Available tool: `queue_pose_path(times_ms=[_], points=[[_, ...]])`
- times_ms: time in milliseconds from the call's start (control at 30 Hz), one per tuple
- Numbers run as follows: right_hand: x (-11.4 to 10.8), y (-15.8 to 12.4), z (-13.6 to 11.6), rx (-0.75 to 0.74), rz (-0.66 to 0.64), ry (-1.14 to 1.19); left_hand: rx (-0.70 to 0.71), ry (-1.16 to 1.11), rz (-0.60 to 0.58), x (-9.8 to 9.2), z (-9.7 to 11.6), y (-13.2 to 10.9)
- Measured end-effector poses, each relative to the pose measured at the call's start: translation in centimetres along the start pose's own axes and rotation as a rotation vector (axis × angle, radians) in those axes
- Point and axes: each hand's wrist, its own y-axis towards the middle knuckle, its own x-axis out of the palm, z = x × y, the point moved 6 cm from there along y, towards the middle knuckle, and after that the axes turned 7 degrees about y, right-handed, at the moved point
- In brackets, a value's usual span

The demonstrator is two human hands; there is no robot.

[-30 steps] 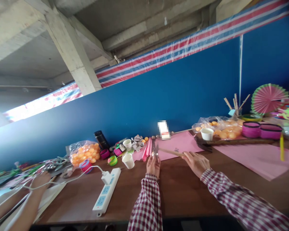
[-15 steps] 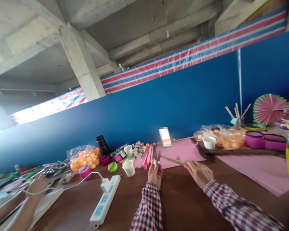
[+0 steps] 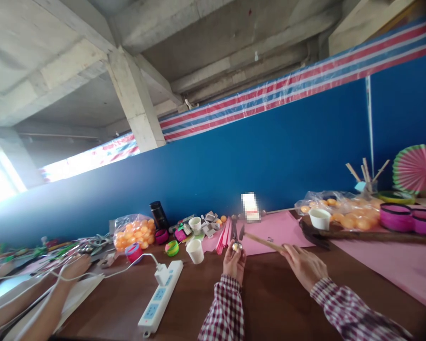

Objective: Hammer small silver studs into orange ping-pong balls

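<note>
My left hand [image 3: 235, 262] is closed around the handles of a pair of scissors [image 3: 237, 233], whose blades point up and stand slightly apart. My right hand [image 3: 303, 266] grips a thin wooden stick [image 3: 261, 241] that slants up and left, its tip close to the scissor blades. Both hands hover over the brown table [image 3: 270, 303], just in front of a pink paper sheet [image 3: 273, 227]. Checked red and white sleeves cover both my forearms.
A white power strip [image 3: 161, 298] lies at left, a white paper cup [image 3: 196, 251] beside it. Bags of orange balls [image 3: 132, 232] sit left and right. Another person's hand [image 3: 74, 267] rests at far left. Pink tape rolls [image 3: 397, 217] and a paper fan [image 3: 417, 169] stand at right.
The view has tilted up and shifted, so the table sits lower in frame. Both hands keep their hold on scissors and stick, with the scissor blades slightly more apart.
</note>
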Motion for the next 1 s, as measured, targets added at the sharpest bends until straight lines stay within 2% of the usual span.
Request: queue_pose_path(times_ms=[100,300,433,633,800,1000], points=[[-0.4,0.0,0.2,0.049,0.039,0.002,0.032,-0.007,-0.005,0.1,0.1,0.0],[-0.5,0.1,-0.3,0.016,-0.019,0.000,0.013,0.027,-0.052,0.5,0.0,-0.2],[-0.9,0.0,-0.1,0.053,0.035,0.025,0.010,0.031,-0.036,0.6,0.1,-0.3],[-0.6,0.1,-0.5,0.017,-0.027,0.025,0.007,0.053,-0.083,0.6,-0.1,-0.2],[-1.2,0.2,-0.3,0.074,-0.001,-0.007,0.010,0.075,-0.070,0.2,-0.4,0.1],[-1.2,0.2,-0.4,0.061,-0.021,-0.007,0.042,0.144,-0.035,0.0,-0.7,0.4]])
